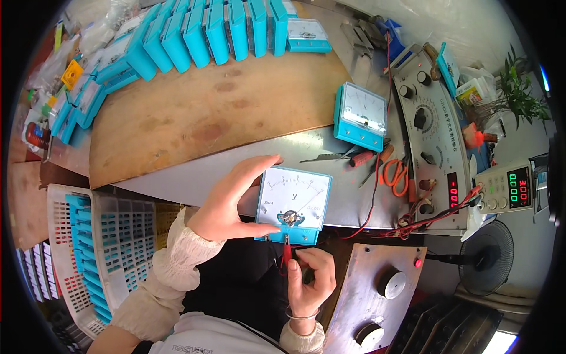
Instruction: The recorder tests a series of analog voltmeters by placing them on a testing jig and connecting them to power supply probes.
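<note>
My left hand (221,203) grips a square voltmeter (293,197) by its left side, thumb on the lower front and fingers behind. The meter has a white dial face, a needle leaning up to the right and a teal base. At its bottom edge, a red crocodile clip (287,251) is on a terminal. Just right of that clip, my right hand (312,280) is curled, thumb beside the clip. Whatever lies between its fingers is dark and hard to make out. A second teal meter (361,115) rests on the metal bench to the upper right.
Teal meters (215,35) stand in a row along the wooden board (218,112). Orange-handled scissors (394,177) and screwdrivers lie by a grey test instrument (430,130) with red leads. A white plastic basket (127,236) holds teal parts at left. A knobbed metal panel (377,307) is at lower right.
</note>
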Motion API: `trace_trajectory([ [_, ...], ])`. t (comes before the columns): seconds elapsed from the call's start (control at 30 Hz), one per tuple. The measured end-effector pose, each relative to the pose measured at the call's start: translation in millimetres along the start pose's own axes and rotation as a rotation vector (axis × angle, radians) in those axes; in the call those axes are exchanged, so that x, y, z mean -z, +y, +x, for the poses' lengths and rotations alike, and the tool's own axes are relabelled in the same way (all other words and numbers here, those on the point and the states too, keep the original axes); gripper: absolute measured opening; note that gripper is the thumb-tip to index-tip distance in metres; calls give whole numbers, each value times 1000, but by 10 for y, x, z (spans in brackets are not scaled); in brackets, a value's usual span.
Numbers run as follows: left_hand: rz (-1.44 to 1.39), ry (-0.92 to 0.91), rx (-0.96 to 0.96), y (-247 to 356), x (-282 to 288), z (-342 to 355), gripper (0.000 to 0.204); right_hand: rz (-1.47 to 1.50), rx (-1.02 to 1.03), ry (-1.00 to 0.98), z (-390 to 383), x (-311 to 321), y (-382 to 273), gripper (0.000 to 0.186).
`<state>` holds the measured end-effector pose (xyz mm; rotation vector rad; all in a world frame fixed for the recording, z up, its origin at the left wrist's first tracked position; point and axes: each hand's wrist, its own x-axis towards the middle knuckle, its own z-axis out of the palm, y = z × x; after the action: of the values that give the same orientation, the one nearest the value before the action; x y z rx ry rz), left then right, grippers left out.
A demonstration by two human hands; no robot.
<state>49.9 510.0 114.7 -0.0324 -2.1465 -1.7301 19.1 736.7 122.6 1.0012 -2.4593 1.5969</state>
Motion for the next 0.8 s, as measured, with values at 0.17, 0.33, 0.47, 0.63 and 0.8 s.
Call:
trace_trajectory([
  [0.17,44,4,-33,20,111,185,101,2,-139,126,130,-92,-64,38],
  [0.33,29,-91,-118,15,-50,576,97,-245,-127,227,444,-57,-123,93],
  [0.47,-70,-106,45,194,-494,471,100,-352,-85,230,420,23,-62,124],
  [0.63,282,-134,-220,503,-1263,-127,93,10,-209,314,-487,564,496,125],
  [0.8,449,-304,-185,775,-1318,-449,6,-516,-554,684,-1528,1520,880,107],
])
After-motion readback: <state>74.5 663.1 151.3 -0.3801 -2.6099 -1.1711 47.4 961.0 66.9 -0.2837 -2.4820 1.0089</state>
